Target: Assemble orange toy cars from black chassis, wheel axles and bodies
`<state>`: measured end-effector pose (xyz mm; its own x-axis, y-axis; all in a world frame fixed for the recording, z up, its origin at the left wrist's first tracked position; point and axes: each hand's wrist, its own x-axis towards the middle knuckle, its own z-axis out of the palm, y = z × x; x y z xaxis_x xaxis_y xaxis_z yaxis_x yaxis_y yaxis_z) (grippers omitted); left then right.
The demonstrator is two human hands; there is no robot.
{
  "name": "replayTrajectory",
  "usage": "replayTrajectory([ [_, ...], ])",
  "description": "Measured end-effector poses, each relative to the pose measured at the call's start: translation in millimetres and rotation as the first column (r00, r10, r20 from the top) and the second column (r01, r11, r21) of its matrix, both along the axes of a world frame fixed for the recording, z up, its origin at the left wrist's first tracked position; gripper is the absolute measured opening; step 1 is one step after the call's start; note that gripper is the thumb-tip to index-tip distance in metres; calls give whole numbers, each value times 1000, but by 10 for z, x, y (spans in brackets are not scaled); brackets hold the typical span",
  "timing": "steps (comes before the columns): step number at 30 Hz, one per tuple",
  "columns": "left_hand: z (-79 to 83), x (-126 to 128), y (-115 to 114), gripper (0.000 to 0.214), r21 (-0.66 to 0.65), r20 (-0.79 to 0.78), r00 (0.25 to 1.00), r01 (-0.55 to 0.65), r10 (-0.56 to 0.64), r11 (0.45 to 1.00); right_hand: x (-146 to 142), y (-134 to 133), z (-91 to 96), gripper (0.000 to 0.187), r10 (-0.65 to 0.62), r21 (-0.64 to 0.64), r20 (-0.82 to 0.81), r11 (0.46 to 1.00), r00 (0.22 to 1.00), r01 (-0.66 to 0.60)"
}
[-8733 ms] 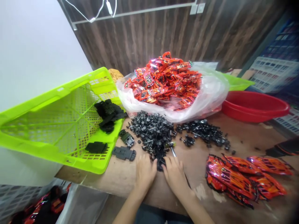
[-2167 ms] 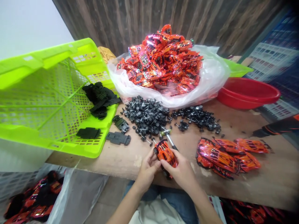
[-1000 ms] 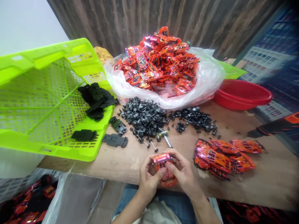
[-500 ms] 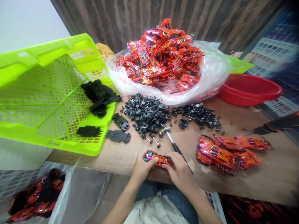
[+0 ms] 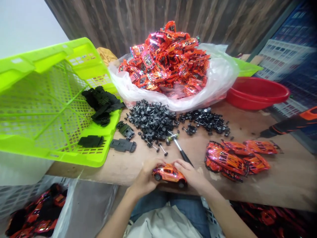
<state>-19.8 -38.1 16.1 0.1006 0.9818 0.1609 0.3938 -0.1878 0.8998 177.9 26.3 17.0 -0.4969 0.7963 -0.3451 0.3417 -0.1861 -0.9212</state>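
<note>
An orange toy car [image 5: 169, 174] with black wheels is upright at the table's front edge, its side facing me. Curled around its left end is my left hand [image 5: 146, 175], closed on it. My right hand [image 5: 189, 172] grips the other end, fingers over the roof and back. Just beyond the right hand lies a hammer [image 5: 182, 152] with a black handle, its head beside the wheel axles [image 5: 153, 120]. Several finished-looking orange toy cars [image 5: 226, 158] rest in a cluster to the right.
A clear plastic bag [image 5: 218, 79] heaped with orange car shells [image 5: 170, 62] stands at the back. At left a green basket [image 5: 95, 160] lies tipped, holding black car bases [image 5: 101, 102]. A red basin [image 5: 257, 96] and a power screwdriver [image 5: 284, 127] are at right.
The toy car has been turned from its side onto its wheels, and both hands have shifted their grip around its ends. The view has moved slightly right.
</note>
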Motion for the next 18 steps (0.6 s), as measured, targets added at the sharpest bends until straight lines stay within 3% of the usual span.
replayTrajectory([
  [2,-53,41,38,33,-59,-109,992,-68,61,996,24,-69,62,32,-18,328,130,944,991,-25],
  [4,-124,96,73,41,-126,-123,977,-189,174,974,37,-167,84,27,0,586,210,800,978,-126],
  [6,-184,143,95,39,-155,-16,976,-216,216,964,24,-259,46,29,19,710,245,677,969,-193],
  [7,-205,158,103,35,-149,58,978,-192,202,970,6,-294,8,28,-5,743,237,645,971,-178],
  [11,-237,169,130,18,-76,209,966,-141,154,987,-88,-347,-148,18,-147,774,134,633,980,-11],
  [16,-171,193,99,17,-34,144,978,-145,148,989,-100,-275,-131,11,-170,757,101,652,980,35],
  [18,-99,258,42,17,-27,106,979,-173,175,985,-115,-209,-113,20,-280,816,135,576,951,53],
])
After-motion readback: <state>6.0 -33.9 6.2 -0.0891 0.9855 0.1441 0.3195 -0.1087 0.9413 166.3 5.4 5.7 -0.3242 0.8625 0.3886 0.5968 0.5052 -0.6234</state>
